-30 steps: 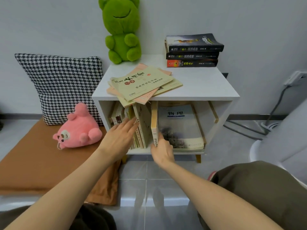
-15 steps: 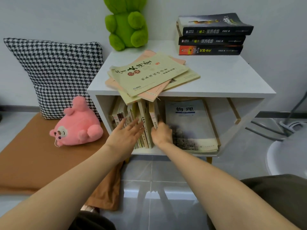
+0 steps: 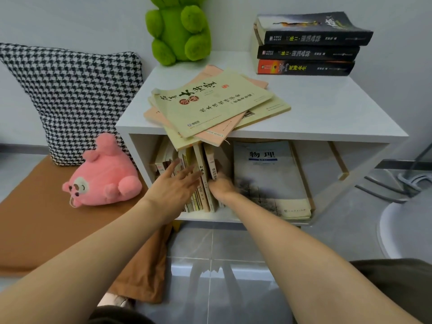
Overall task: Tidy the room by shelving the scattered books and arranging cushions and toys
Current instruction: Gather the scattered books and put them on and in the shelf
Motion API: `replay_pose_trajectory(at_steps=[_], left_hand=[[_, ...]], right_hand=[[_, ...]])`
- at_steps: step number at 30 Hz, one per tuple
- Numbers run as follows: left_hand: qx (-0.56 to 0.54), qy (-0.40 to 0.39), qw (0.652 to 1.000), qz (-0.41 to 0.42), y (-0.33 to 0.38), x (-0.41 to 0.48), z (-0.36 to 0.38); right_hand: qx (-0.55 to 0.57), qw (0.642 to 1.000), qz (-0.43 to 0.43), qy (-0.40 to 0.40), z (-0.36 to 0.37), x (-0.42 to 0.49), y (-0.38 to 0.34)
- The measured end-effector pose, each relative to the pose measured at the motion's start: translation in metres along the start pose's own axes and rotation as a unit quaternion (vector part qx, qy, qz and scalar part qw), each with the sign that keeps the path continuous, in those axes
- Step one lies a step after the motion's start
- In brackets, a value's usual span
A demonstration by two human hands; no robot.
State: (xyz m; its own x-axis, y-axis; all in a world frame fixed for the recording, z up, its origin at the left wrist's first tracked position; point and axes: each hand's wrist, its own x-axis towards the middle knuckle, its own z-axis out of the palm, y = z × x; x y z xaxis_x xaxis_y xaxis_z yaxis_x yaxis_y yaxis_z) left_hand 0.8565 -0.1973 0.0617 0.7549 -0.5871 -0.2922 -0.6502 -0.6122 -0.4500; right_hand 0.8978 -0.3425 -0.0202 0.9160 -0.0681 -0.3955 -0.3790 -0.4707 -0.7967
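Note:
A white cabinet [image 3: 327,108] holds a row of upright books [image 3: 163,163] in the left of its open shelf. My left hand [image 3: 175,183] presses flat against their spines with straight fingers. My right hand [image 3: 221,187] grips the lower part of a thin cream-spined book [image 3: 212,163] standing at the right end of the row. A physics textbook [image 3: 268,178] lies flat in the shelf to the right. On top lie a messy pile of thin booklets [image 3: 210,104] hanging over the front edge and a stack of three dark books [image 3: 308,43].
A green frog plush [image 3: 180,31] sits at the cabinet's back left. A pink plush [image 3: 105,178] lies on a brown mat [image 3: 35,225] in front of a houndstooth cushion [image 3: 70,94]. Cables [image 3: 409,181] and a white rounded object [image 3: 406,228] are on the floor at right.
My right hand has pushed the cream-spined book deeper into the shelf, against the row. My left hand stays on the spines. The camera has moved closer and lower.

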Motion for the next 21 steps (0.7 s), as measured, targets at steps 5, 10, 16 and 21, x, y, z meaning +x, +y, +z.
replay_pose_trajectory(at_steps=[5, 10, 16, 21], left_hand=[[-0.010, -0.008, 1.000, -0.006, -0.001, -0.003, 0.000], [-0.016, -0.011, 1.000, -0.016, 0.000, -0.005, -0.006], [-0.027, -0.018, 0.999, -0.028, 0.003, -0.007, -0.014], [-0.059, -0.026, 0.997, -0.043, 0.007, -0.017, -0.025]], right_hand=[[-0.030, 0.999, -0.027, -0.028, 0.000, -0.007, 0.005], [-0.097, 0.994, -0.029, -0.032, 0.000, -0.014, 0.009], [-0.110, 0.990, -0.020, -0.089, -0.011, -0.019, 0.010], [-0.101, 0.992, -0.041, -0.070, -0.022, -0.029, 0.011]])
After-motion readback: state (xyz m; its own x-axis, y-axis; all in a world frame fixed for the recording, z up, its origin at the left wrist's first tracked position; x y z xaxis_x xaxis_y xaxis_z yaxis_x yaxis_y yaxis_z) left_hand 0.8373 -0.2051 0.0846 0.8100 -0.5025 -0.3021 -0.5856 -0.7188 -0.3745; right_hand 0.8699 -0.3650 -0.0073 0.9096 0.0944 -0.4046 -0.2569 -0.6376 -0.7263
